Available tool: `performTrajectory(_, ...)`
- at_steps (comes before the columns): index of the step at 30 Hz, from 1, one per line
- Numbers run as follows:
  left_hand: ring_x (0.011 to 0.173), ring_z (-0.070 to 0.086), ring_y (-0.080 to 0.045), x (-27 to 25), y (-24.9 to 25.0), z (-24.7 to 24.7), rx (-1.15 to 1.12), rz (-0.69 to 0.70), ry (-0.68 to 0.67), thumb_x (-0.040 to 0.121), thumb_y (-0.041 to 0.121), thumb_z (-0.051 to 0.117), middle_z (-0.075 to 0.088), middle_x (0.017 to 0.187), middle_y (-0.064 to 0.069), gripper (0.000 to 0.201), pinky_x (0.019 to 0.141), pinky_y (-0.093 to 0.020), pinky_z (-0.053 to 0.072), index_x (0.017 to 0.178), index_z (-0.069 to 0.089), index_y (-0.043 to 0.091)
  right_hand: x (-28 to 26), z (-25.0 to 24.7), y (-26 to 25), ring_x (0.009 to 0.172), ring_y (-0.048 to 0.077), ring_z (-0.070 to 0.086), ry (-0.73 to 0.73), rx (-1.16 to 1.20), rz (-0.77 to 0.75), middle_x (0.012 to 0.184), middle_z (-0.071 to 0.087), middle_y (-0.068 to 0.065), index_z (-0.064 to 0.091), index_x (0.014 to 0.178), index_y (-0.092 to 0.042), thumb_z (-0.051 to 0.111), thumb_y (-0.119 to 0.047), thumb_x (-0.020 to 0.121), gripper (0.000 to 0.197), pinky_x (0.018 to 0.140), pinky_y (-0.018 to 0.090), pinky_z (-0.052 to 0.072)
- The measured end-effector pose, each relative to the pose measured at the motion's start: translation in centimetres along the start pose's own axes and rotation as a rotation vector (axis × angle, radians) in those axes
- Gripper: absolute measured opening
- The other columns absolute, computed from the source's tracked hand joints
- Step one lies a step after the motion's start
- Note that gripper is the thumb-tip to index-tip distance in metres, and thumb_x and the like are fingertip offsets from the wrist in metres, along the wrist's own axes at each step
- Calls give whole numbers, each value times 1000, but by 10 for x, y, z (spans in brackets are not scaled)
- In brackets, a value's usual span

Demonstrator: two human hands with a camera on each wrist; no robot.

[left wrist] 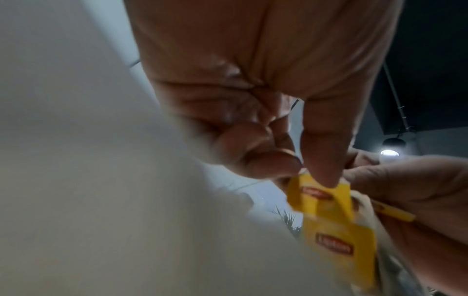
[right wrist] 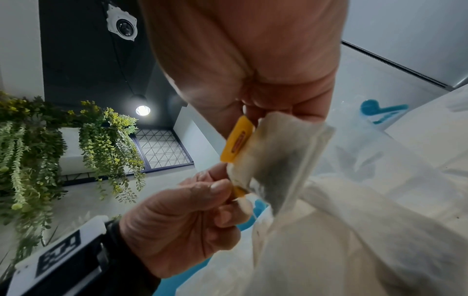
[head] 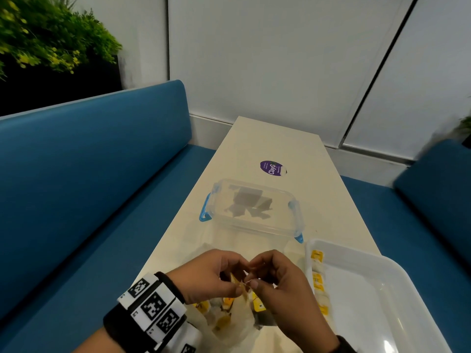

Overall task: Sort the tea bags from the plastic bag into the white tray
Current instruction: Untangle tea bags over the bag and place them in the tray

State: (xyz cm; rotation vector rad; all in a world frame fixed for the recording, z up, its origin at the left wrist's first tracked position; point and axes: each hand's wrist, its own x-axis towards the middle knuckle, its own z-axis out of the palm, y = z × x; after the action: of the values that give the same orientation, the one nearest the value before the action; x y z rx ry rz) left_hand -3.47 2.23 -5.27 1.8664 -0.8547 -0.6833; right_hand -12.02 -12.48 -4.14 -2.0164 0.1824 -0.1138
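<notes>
Pinching tangled yellow-tagged tea bags (right wrist: 276,160) above the plastic bag (head: 239,319), left hand (head: 206,276) and right hand (head: 283,284) seem mid-separation; next, one freed bag likely goes to the white tray (head: 382,301).

Office lounge booth: blue bench (head: 96,159), table (head: 275,149), hanging greenery (right wrist: 38,140).

left hand (head: 209,273): fingers curled, pinching | right hand (head: 277,278): fingers curled, pinching | fingertips meeting
</notes>
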Motion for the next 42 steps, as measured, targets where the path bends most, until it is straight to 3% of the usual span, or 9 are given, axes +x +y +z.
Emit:
performTrajectory(8, 69, 56, -5, -1, -3, -2, -5, -1, 166, 76, 12, 75, 71, 85, 1, 20, 65, -17, 48, 81, 68, 30, 1, -1, 6, 71, 2, 62, 50, -7, 20, 72, 68, -2, 56, 91, -33, 65, 1, 79, 36, 65, 11, 48)
performTrajectory(13, 59, 49, 3, -1, -4, 4, 86, -17, 207, 71, 17, 76, 66, 72, 12, 20, 60, -15, 43, 73, 66, 34, -1, -1, 3, 70, -1, 59, 38, -10, 5, 73, 64, -5, 56, 91, -34, 62, 0, 81, 36, 63, 13, 50)
performTrajectory(18, 58, 51, -1, -2, -3, 10, 114, -10, 262, 62, 41, 69, 62, 65, 12, 11, 60, -22, 47, 71, 65, 36, -4, -4, -5, 65, -6, 57, 18, 45, -16, 73, 62, -3, 55, 94, -30, 60, 0, 84, 32, 57, 9, 47)
performTrajectory(20, 60, 57, -2, 0, -1, 12, 62, -3, 259, 73, 28, 71, 67, 68, 6, 6, 63, -21, 50, 72, 67, 32, -5, -6, -6, 60, -6, 56, -1, 99, 9, 74, 60, 0, 55, 95, -25, 57, 4, 85, 31, 51, 10, 46)
performTrajectory(22, 59, 59, -2, 1, 0, 14, 22, -8, 249, 80, 12, 68, 67, 66, 3, 15, 62, -18, 49, 73, 68, 25, -5, -7, -3, 61, -3, 56, 3, 72, 9, 74, 61, 1, 54, 95, -26, 56, 6, 84, 34, 56, 13, 47)
performTrajectory(24, 57, 60, -2, 2, 3, 16, -20, -29, 236, 80, 8, 69, 67, 63, 4, 13, 60, -17, 49, 74, 69, 20, -4, -7, 1, 64, 1, 58, 23, 45, 8, 72, 63, 0, 54, 94, -29, 58, 6, 83, 37, 62, 17, 49)
performTrajectory(28, 56, 62, -6, 1, 4, 20, -21, -55, 267, 76, 12, 73, 67, 60, 1, 10, 61, -23, 52, 74, 67, 20, -3, -6, 4, 69, 7, 62, 31, 24, 18, 72, 65, 0, 54, 94, -30, 61, 5, 80, 39, 70, 24, 55)
performTrajectory(34, 62, 66, -14, 1, 1, 28, 8, -82, 327, 73, 21, 75, 71, 67, -2, 9, 70, -36, 57, 75, 68, 25, -2, -10, 4, 65, 3, 60, 14, 10, 3, 73, 63, -1, 53, 95, -30, 63, 3, 80, 38, 65, 18, 53)
performTrajectory(42, 58, 64, -9, 2, 2, 33, -57, -45, 367, 77, 16, 75, 70, 65, -1, 9, 64, -26, 55, 72, 68, 21, 1, -12, 2, 65, 6, 57, 2, 40, -10, 73, 60, -4, 55, 93, -31, 62, 3, 81, 37, 66, 23, 53)
